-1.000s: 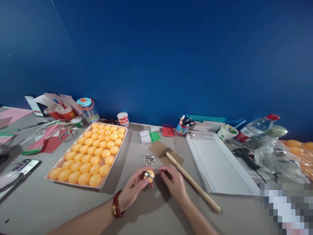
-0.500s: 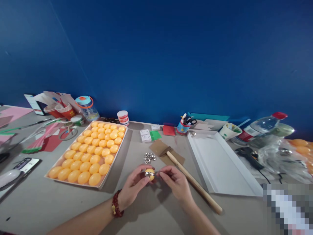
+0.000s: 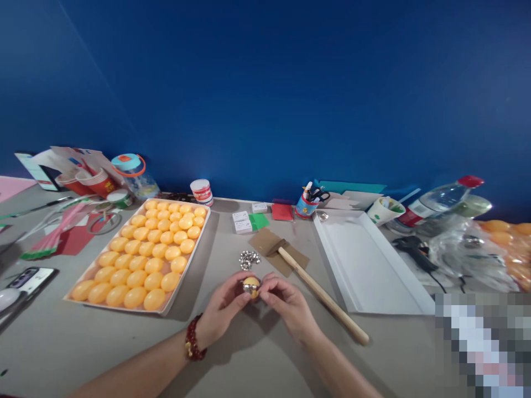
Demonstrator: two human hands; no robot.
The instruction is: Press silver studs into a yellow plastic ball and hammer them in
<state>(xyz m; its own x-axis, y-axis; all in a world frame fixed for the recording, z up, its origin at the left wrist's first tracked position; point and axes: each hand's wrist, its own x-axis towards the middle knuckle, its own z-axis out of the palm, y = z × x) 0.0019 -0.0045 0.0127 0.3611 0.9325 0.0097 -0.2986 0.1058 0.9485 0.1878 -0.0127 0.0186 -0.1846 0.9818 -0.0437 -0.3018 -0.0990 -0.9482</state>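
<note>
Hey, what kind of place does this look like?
Likely a craft or hand-assembly workspace: the left hand holds a yellowish ball with shiny metal on it, and orange balls in a box and a wooden-handled tool lie nearby.

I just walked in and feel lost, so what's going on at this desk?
A person holds a yellow ball with shiny metal on it in the left hand. The right hand is at the ball's right side. Just beyond lies a pile of metal pieces. A box of orange balls sits left; a hammer and white tray lie right.
</note>
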